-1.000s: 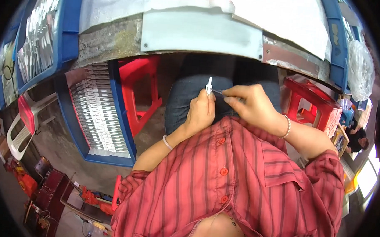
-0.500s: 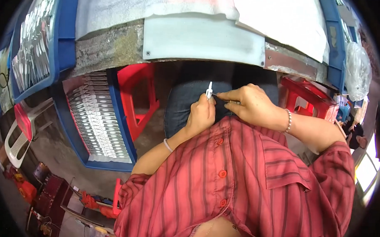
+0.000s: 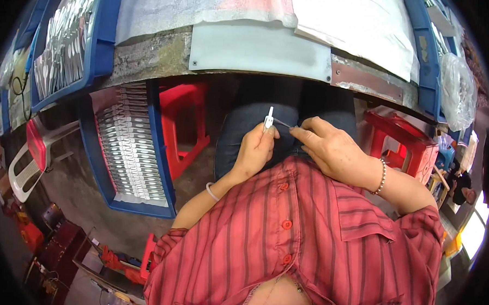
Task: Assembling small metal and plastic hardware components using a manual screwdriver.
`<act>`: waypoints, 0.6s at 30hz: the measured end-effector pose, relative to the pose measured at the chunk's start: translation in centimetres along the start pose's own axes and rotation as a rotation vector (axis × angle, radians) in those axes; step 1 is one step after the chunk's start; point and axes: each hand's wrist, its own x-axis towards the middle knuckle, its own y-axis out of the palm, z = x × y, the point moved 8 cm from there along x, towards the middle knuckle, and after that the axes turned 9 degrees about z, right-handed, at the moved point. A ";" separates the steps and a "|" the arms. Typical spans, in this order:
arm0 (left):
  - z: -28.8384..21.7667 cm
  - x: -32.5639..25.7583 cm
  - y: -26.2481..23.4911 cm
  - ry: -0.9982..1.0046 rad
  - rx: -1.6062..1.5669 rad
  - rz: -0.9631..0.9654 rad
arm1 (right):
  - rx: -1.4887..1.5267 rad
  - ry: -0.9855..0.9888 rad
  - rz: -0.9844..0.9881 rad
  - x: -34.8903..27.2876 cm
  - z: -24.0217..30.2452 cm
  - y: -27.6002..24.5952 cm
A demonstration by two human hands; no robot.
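Observation:
My left hand (image 3: 257,148) is closed around the lower end of a small whitish piece with a narrow pointed tip (image 3: 269,118), held upright over my lap; its exact kind is unclear. To its right, my right hand (image 3: 332,147) has its fingers bent and together on the end of a thin dark rod (image 3: 283,123). The rod's other end meets the side of the whitish piece. My palms and the lower part of the piece are hidden.
Beyond my lap is a worn workbench edge with a pale plate (image 3: 260,50). A blue crate (image 3: 167,149) of silvery flat parts stands at left, beside a red stool (image 3: 186,133). Another blue crate (image 3: 101,37) sits on the bench. A red stool (image 3: 406,140) stands at right.
My right hand has drawn a little to the right and down, so more of the thin rod shows. The left hand still holds the whitish piece. The whole view has shifted slightly.

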 end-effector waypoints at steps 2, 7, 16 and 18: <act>0.0 0.1 0.0 -0.004 -0.037 0.009 | -0.014 -0.013 -0.020 0.0 -0.1 0.2; 0.2 0.2 0.0 -0.011 -0.036 0.030 | -0.004 -0.019 -0.033 0.1 -0.4 0.6; -0.1 0.3 -0.1 0.015 0.109 -0.024 | 0.007 -0.038 -0.015 0.4 -0.4 0.2; -0.2 0.4 -0.2 0.029 0.140 -0.021 | 0.082 -0.031 -0.045 0.3 -1.2 0.6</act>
